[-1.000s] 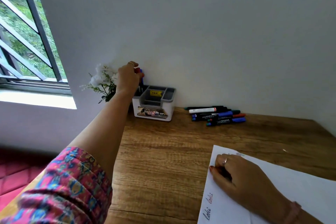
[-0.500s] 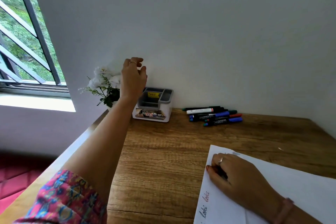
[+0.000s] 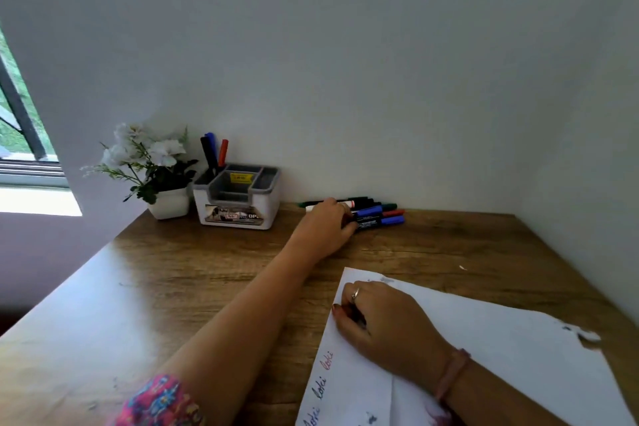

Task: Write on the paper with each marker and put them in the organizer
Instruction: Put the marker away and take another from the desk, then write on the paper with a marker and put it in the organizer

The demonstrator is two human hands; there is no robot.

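- Desk (image 3: 214, 273) of wood grain, set against a pale wall, carries everything listed here.
- Your left hand (image 3: 325, 225) reaches forward onto the pile of markers (image 3: 375, 213); its fingers curl over the near end of the pile, touching the barrels. Whether it grips one marker cannot be told, since the hand covers that end.
- The markers lie flat and side by side just past your left fingertips, along the wall, with blue, red, green and black caps pointing away to the right of that hand.
- Your right hand (image 3: 383, 318) rests on the paper (image 3: 501, 367), nearer to you than the left hand, fingers curled round something dark; what it is cannot be told.
- The paper lies under and to the right of your right hand; handwritten words in blue and red run along its left edge, below that hand.
- The organizer (image 3: 238, 204), white with grey compartments, stands to the left of your left hand. Three markers stand upright in its rear left compartment (image 3: 212, 156): black, blue and red.
- Potted white flowers (image 3: 152, 162) stand just left of the organizer.
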